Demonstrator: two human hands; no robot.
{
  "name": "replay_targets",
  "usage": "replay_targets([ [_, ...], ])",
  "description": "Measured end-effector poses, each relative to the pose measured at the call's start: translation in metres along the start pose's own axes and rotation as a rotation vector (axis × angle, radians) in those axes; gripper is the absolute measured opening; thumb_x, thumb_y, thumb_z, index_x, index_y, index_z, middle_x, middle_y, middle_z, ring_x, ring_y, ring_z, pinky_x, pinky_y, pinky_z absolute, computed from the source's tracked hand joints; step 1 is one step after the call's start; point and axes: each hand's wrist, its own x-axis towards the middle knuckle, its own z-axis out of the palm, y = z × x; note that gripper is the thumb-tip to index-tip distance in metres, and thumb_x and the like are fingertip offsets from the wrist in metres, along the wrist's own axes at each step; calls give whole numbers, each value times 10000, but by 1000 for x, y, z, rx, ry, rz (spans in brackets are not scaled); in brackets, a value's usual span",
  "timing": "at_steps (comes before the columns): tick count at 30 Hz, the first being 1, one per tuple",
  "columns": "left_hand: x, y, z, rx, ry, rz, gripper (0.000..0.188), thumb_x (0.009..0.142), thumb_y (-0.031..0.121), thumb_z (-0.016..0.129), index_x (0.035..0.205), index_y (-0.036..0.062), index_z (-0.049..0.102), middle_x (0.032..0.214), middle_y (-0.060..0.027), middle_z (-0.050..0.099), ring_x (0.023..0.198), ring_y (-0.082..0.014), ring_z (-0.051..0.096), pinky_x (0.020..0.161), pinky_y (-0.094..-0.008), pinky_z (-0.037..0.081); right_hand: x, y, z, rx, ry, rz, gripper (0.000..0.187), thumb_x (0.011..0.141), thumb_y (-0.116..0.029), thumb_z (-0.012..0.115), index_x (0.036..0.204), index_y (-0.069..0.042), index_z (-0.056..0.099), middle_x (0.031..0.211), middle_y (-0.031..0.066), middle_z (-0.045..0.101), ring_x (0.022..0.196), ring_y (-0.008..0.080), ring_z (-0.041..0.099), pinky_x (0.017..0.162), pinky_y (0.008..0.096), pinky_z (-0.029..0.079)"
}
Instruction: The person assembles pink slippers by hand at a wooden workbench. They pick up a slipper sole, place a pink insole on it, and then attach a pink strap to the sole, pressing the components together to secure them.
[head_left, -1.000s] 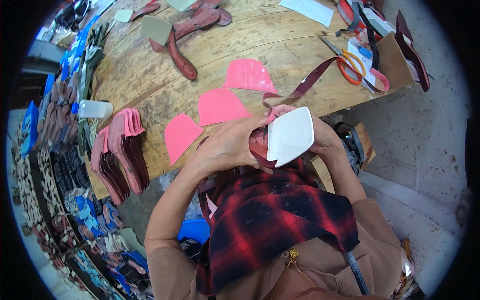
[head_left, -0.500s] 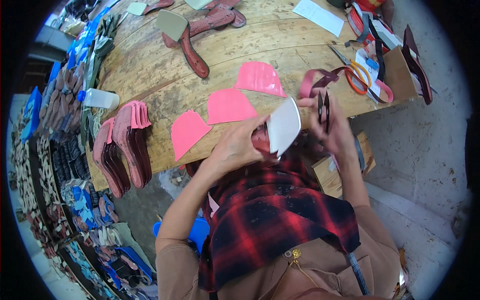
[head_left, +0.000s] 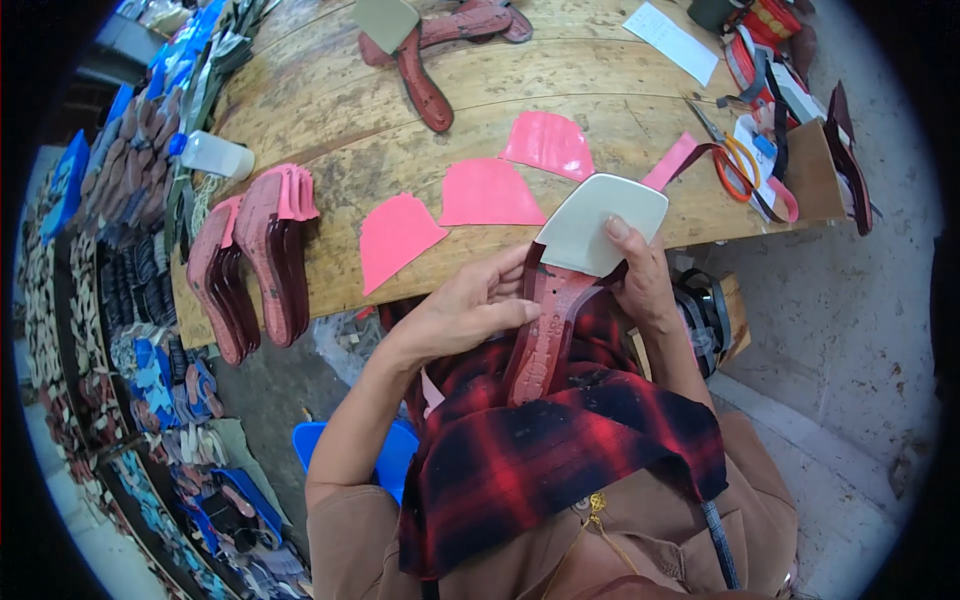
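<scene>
A dark red shoe insole [head_left: 552, 325] with a pale, squarish toe part [head_left: 602, 222] is between my hands above my lap, toe pointing away from me. My left hand [head_left: 462, 312] grips its left side, thumb on the red upper face. With its thumb pressed on the pale toe part, my right hand [head_left: 645, 280] holds the right side; its other fingers are hidden underneath. Beyond the insole lie three pink rounded pieces: a left one [head_left: 400, 238], a middle one [head_left: 490, 193] and a far one [head_left: 548, 143]. A pink and maroon strip [head_left: 675, 160] emerges behind the toe part.
Stacked red insoles with pink ends [head_left: 275, 250] overhang the wooden table's [head_left: 330, 140] left edge, near a capped bottle [head_left: 215, 156]. Farther off lie more insoles [head_left: 428, 90]. Orange-handled scissors [head_left: 738, 165], paper [head_left: 672, 40] and a cardboard box [head_left: 818, 165] are at right.
The insole has turned so its pale toe part faces up and away. My right hand has moved onto the toe part; the dark snips seen in it earlier are out of sight.
</scene>
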Motion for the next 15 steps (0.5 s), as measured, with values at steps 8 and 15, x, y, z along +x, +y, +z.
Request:
replay_targets([
  [8,38,-5,-45,247,413,430,303,993,279,531,995,-9,628,746,-61,592,705,-109,525,628,-290,430,27,8,49,-21,-106,-23,270,966,-308,595,1056,-56,624,765,-17,562,421,28,380,387,233,320],
  [15,59,20,-61,387,878,703,349,1001,316,535,946,-18,620,733,-27,580,651,-95,454,580,-269,402,32,41,91,-550,-61,-361,298,976,-227,575,815,24,587,621,3,486,595,67,360,536,275,366],
])
